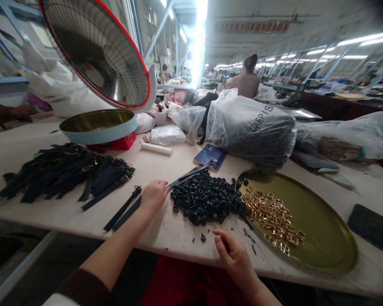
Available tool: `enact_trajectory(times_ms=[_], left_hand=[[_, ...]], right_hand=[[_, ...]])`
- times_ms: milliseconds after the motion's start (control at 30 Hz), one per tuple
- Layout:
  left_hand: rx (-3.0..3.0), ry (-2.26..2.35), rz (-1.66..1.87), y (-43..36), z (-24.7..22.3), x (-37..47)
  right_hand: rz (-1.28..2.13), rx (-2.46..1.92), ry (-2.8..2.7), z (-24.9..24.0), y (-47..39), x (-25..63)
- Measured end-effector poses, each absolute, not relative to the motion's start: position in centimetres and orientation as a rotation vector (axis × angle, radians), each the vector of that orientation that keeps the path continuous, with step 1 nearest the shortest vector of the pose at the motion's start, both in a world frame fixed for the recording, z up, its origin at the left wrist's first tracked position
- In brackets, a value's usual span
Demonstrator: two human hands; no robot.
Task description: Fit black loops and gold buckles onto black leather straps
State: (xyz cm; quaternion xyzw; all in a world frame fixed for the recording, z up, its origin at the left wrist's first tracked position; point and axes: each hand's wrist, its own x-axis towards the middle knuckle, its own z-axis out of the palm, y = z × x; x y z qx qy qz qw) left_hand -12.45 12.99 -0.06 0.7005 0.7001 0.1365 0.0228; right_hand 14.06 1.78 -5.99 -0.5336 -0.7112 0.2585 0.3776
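Note:
Black straps [191, 172] stretch from my left hand [153, 199] toward a blue booklet; its fingers are closed around their near end. They lie along the upper left edge of a heap of small black loops [206, 199]. In front of that heap, my right hand [232, 255] hovers by the table edge. Its thumb and forefinger stand apart with nothing visible between them, and the other fingers are curled. Two more black straps [123, 210], at least one with a gold buckle, lie left of my left hand. Further left is a large pile of black straps [57, 170].
A gold oval tray [325, 238] with gold buckles [274, 216] sits at right, beside a dark flat pad [369, 225]. Behind are the blue booklet [210, 155], a white roll [156, 148], a plastic-wrapped bundle [249, 127], a round tin [98, 134] and a red-rimmed fan [98, 51].

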Motion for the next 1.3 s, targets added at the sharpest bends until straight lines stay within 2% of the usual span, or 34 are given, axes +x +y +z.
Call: enact_trajectory(times_ms=[133, 233, 333, 400, 467, 567, 833, 933, 1167, 1300], left_hand=[[2.080, 2.161, 0.390, 16.6, -0.8, -11.0], [2.060, 2.160, 0.464, 16.0, 0.1, -10.9], [2.072, 2.101, 0.559, 11.8, 1.8, -10.1], [2.024, 1.862, 0.571, 7.7, 2.8, -8.9], [1.867, 1.568, 0.487, 3.5, 3.1, -7.5], [1.640, 1.375, 0.373, -1.4, 2.5, -5.3], [0.692, 0.951, 0.506, -4.0, 0.6, -1.3], [0.596, 0.979, 0.633, -4.1, 0.7, -1.1], [0.689, 1.178, 0.785, -4.0, 1.3, -1.8], [0.656, 1.191, 0.781, -3.6, 1.1, -2.1]], right_hand=[[0.676, -1.338, -1.795, -5.9, 1.8, 14.0], [0.718, -1.324, -1.777, -5.8, 1.8, 14.0], [0.811, -1.320, -1.689, -5.5, 2.1, 14.2], [0.954, -1.279, -1.507, -5.1, 2.5, 14.5], [1.142, -1.191, -1.260, -4.5, 2.9, 14.9], [1.361, -1.109, -0.997, -3.6, 2.9, 15.4], [1.609, -1.058, -1.202, -1.5, 0.9, 14.1], [1.371, -1.180, -1.450, -1.3, 1.8, 13.9], [0.357, -1.792, -1.997, -1.0, 5.5, 13.3], [0.180, -1.968, -2.150, -0.7, 6.8, 12.4]])
